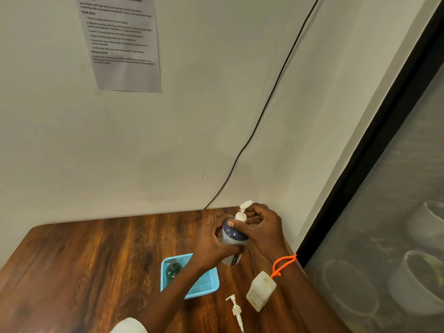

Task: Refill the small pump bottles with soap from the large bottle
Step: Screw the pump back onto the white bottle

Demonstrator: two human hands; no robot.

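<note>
Here the left hand [211,241] grips the upright bottle [234,239] by its body while the right hand [262,227] pinches the pump [242,212] directly above.

Single head-worn wide-angle view, looking forward and down from above the wooden table [84,260]. Faces the white wall [192,128], which fills the upper two thirds along with a taped paper sheet [120,42]. Table only in the lower third, bent by lens distortion. Close in: left hand [213,241] and right hand [262,227] low and centre-right, forearms running in from the bottom edge. Dark-framed glass panel [396,212] slanting down the right side. No second view to compare.
</note>
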